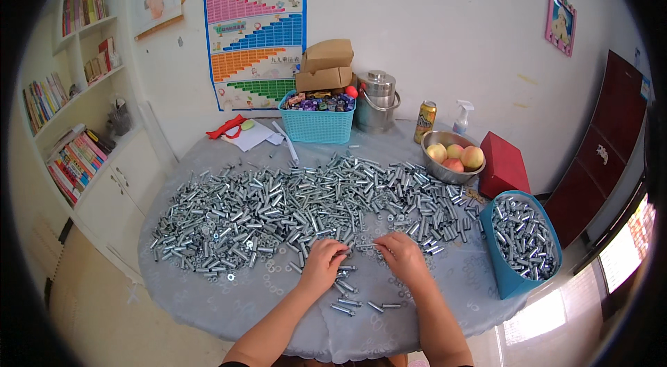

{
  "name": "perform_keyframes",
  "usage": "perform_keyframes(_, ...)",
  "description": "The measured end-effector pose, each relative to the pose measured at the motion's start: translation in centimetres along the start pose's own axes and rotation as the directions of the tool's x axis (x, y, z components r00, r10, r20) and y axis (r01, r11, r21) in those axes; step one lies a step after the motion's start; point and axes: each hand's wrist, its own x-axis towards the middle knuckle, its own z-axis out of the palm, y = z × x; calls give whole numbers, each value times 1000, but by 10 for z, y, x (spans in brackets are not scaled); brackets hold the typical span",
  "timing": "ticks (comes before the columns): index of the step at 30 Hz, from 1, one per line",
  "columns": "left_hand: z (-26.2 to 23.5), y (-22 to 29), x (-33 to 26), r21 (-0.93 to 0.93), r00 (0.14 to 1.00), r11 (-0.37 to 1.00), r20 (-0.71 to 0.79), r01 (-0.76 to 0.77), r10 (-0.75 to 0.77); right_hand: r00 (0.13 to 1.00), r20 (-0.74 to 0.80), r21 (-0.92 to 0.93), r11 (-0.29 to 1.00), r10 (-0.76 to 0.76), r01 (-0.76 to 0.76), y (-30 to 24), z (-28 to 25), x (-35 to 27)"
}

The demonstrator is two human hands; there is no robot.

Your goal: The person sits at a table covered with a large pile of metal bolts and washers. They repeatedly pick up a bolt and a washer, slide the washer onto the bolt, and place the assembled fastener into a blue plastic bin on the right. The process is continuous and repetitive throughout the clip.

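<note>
Forearms [442,322] lead to hands [323,266], the right [404,257] pinching a slim metal piece [365,245]

White wall [451,34] with colourful chart [257,34] and pink-framed picture [560,21]. Left: white bookcase [83,99], books [76,165] on shelves, closed cupboard [104,204] below. Right: tall dark-red door or cabinet [596,152]. Pale glossy floor [174,329], bright light patch [545,313] at right. Grey-clothed table [257,306].

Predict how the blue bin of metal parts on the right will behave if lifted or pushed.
The blue bin is probably heavy for its size, since metal parts fill it nearly to the rim. Those lie jumbled, so tilting would likely spill some. Near the edge of the table, it might tip off if pushed outward.
</note>
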Motion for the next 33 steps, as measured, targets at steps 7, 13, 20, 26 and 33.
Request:
perform_keyframes(7,2,10,4,5,999,1000,37,-20,20,995,46,-41,995,-90,92,0,5,-1)
perform_keyframes(13,9,9,2,-7,999,1000,-29,-17,16,996,3,28,996,-86,86,-15,18,-2)
perform_keyframes(20,0,8,2,-335,942,914,-159,229,-294,992,100,-189,980,78,-58,8,15,-7)
perform_keyframes(26,5,1,-3,-440,913,839,-92,321,-398,982,74,-366,921,174,-136,9,34,-10)
perform_keyframes(33,6,2,-4,-597,901,731,-29,331,-433,930,155,-277,919,332,-282,17,37,-11)
